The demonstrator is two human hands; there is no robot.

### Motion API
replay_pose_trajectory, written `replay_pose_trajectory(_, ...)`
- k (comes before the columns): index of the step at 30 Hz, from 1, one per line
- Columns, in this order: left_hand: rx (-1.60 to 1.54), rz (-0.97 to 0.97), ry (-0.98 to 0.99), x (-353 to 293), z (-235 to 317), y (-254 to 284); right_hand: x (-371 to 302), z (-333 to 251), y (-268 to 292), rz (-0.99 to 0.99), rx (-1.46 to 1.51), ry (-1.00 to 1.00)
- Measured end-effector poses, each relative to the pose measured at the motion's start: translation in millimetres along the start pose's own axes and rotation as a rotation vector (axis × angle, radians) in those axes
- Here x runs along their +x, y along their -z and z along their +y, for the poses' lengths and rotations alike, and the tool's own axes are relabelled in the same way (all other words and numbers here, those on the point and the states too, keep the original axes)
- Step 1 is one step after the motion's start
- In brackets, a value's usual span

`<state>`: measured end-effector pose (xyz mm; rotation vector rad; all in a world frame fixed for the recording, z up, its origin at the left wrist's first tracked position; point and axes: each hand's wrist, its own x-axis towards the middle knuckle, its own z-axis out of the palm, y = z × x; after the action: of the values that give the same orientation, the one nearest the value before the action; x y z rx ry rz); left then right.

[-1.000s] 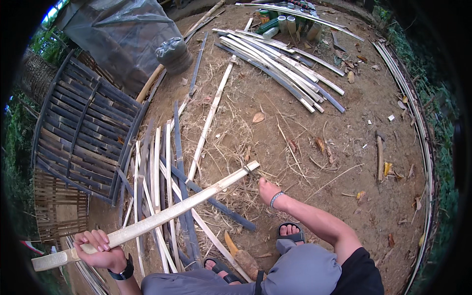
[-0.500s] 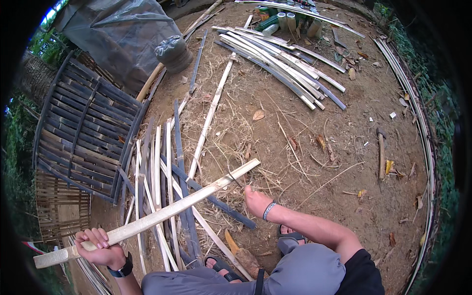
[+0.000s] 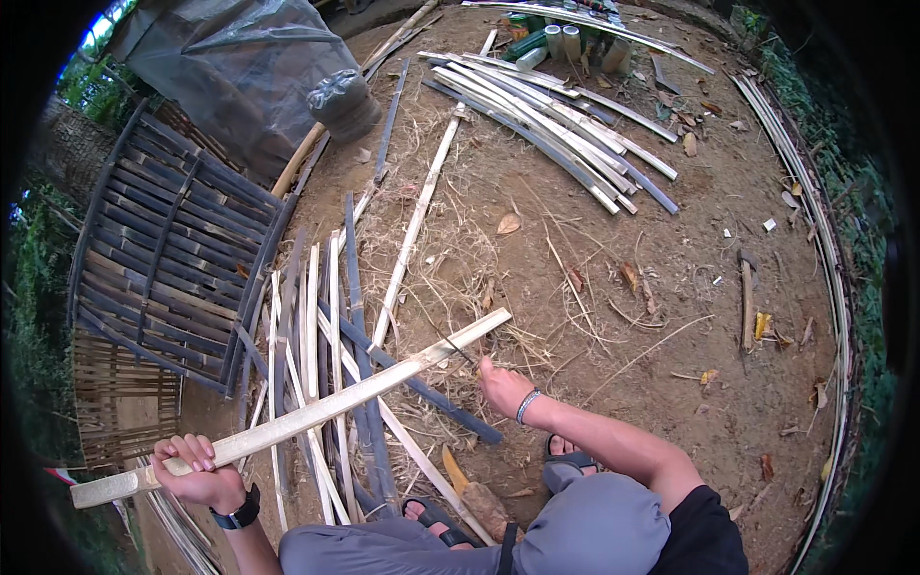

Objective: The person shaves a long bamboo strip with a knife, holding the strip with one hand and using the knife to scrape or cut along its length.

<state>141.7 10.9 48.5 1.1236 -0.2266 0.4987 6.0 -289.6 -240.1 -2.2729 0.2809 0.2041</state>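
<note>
A long pale bamboo slat (image 3: 316, 412) slants across the front, from the lower left up to the middle. My left hand (image 3: 201, 471) is closed around it near its lower end. My right hand (image 3: 506, 388) is closed at the other end, gripping a knife whose thin dark blade (image 3: 457, 347) lies against the slat close to its far tip. The fist hides the knife's handle. Under the slat, several bamboo strips (image 3: 311, 326), some pale and some dark, lie in a loose pile on the ground beside my feet.
A dark bamboo slatted panel (image 3: 168, 249) stands at the left, next to a grey plastic sheet (image 3: 240, 86). Another stack of strips (image 3: 546, 120) lies at the back. A hammer-like tool (image 3: 747, 297) rests on the soil at right, and shavings (image 3: 450, 240) litter the middle.
Both hands, the slat and the knife keep nearly the same places. The whole view has shifted very slightly.
</note>
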Motion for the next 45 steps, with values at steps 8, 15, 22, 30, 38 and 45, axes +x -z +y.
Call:
replay_pose_trajectory(8, 0.044, 0.102, 0.037, 3, -1, 7, -6, -29, -6, -0.008, 0.070, -0.017)
replay_pose_trajectory(15, 0.031, 0.088, 0.014, 0, -1, -4, 5, 14, 5, 0.015, -0.046, -0.127)
replay_pose_trajectory(22, 0.003, -0.010, -0.001, -2, 1, -10, -2, 20, -1, 0.012, -0.041, -0.149)
replay_pose_trajectory(30, 0.006, -0.072, -0.023, -5, 7, -8, -8, -14, 1, -0.017, -0.034, -0.019)
replay_pose_trajectory(38, 0.023, -0.067, -0.022, -2, 7, 3, 2, -7, -7, -0.055, 0.046, -0.052)
replay_pose_trajectory(45, -0.020, -0.069, -0.007, -5, 4, -14, 15, 54, -2, 0.054, -0.026, -0.167)
